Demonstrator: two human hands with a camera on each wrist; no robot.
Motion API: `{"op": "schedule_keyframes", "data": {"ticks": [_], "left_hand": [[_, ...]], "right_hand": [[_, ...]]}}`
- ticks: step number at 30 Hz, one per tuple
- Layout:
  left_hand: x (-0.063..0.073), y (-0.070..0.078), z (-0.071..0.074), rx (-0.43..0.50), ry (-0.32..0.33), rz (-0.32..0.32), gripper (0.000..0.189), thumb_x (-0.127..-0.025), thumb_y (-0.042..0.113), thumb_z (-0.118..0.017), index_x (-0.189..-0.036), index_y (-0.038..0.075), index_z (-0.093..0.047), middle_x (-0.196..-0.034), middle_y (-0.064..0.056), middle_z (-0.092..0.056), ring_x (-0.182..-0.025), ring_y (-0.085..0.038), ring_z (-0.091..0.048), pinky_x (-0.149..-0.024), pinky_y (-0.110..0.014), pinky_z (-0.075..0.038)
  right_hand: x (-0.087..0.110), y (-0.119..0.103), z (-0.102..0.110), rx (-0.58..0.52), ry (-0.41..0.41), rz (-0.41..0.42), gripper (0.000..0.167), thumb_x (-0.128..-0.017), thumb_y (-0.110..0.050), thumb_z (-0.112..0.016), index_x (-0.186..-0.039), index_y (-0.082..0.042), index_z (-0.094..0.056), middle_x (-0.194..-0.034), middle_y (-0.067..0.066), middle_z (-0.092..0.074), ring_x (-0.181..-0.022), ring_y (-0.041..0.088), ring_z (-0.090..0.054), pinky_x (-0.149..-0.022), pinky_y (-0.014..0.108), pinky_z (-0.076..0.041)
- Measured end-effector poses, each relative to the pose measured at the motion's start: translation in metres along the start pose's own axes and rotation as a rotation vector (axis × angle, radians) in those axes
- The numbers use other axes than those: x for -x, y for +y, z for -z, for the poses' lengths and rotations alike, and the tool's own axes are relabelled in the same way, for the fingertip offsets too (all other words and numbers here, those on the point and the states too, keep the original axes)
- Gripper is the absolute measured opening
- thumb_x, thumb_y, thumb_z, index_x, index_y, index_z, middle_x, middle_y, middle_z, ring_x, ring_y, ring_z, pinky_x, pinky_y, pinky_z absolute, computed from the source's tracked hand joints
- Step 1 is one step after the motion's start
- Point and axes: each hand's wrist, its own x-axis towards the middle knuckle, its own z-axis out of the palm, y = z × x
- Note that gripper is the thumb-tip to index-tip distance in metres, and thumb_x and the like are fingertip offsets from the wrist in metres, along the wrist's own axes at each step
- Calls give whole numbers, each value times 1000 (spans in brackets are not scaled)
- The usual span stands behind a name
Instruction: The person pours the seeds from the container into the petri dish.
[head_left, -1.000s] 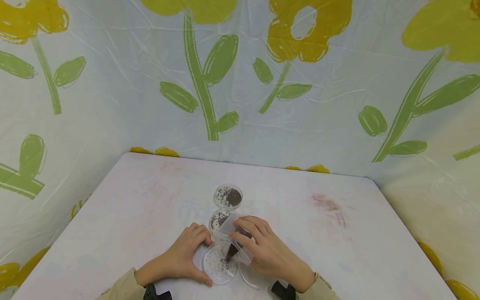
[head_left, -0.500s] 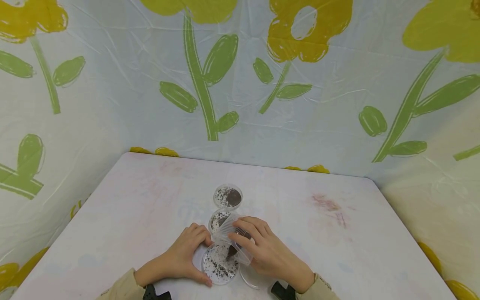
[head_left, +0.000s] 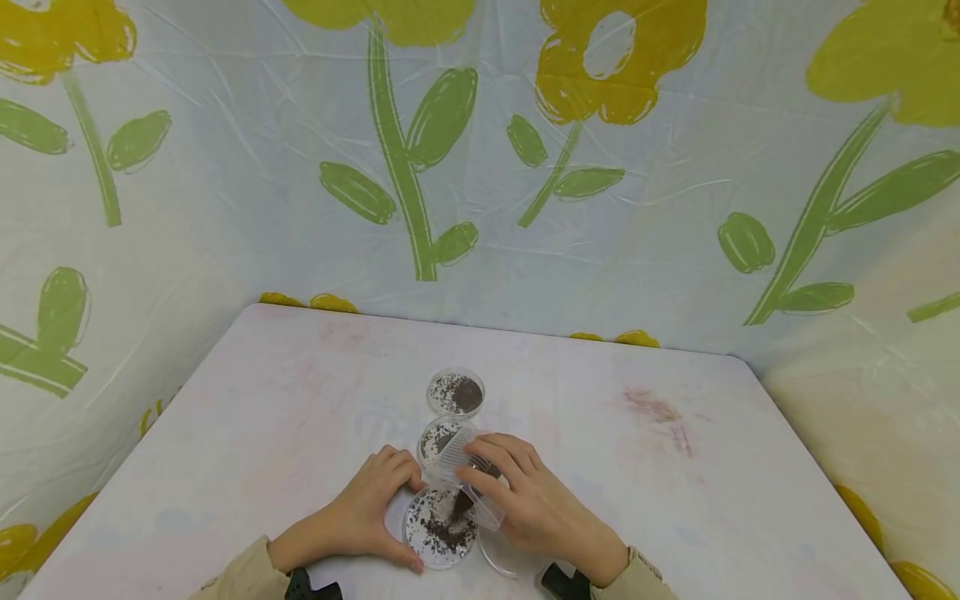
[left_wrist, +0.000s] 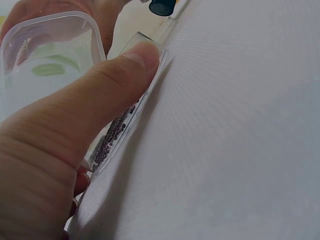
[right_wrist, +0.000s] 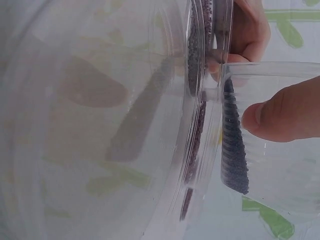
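My left hand [head_left: 367, 504] holds a round clear petri dish [head_left: 444, 567] on the near part of the table, its thumb and fingers spread round the rim. In the left wrist view the thumb [left_wrist: 120, 75] presses on the dish's edge. My right hand [head_left: 543, 512] grips a clear ribbed plastic box [head_left: 450, 458], tilted over that dish. Dark small granules [right_wrist: 234, 140] lie along the box's lower wall in the right wrist view and run out at its corner. More granules [head_left: 446, 536] are scattered and heaped in the dish.
Behind the held dish stand a second petri dish [head_left: 422, 446], partly covered by the box, and a third petri dish [head_left: 431, 402]; both contain dark granules. An clear round dish or lid [head_left: 502, 573] lies under my right hand. A flower-printed sheet [head_left: 480, 183] hangs behind the table.
Granules have poured from the tilted box, and the held dish now has far more of them, with a dark heap near its middle. Both hands have stayed almost in place.
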Motion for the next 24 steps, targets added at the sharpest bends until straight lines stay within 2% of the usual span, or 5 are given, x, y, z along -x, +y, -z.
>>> {"op": "schedule_keyframes", "data": {"ticks": [4,10,16,20,24], "left_hand": [[0,0,0,-1,-2,11,77,-54,74,-82,-100,21,-51,-103,17,-47,-97,-5,-37,-82,-25,-34],[-1,2,0,6,-10,37,77,-53,75,-82,-99,22,-50,-102,18,-47,-97,-3,-37,-83,-24,-33],[0,2,1,11,-23,60,76,-53,75,-81,-99,23,-51,-102,19,-47,-97,-3,-37,-83,-25,-34],[0,3,1,18,-37,82,76,-53,76,-81,-99,24,-51,-102,20,-46,-97,-2,-36,-83,-25,-34],[-1,2,1,15,-32,76,76,-53,76,-81,-99,23,-51,-101,19,-46,-97,-3,-36,-83,-25,-34]], "right_hand": [[-1,0,0,0,4,-1,74,-65,10,-41,-136,-7,-53,-141,16,-48,-128,32,-44,-105,42,-36],[-1,1,0,0,6,-6,71,-69,8,-33,-135,-7,-53,-140,17,-48,-128,33,-44,-106,43,-34],[0,2,0,-10,3,-11,77,-62,10,-40,-135,-7,-53,-141,16,-47,-129,33,-44,-106,43,-34],[0,2,-1,7,8,2,73,-65,10,-40,-134,-8,-54,-141,16,-48,-128,32,-44,-104,43,-36],[-1,1,-1,22,18,11,67,-71,8,-38,-133,-8,-55,-140,15,-48,-127,32,-45,-103,43,-37]]}}
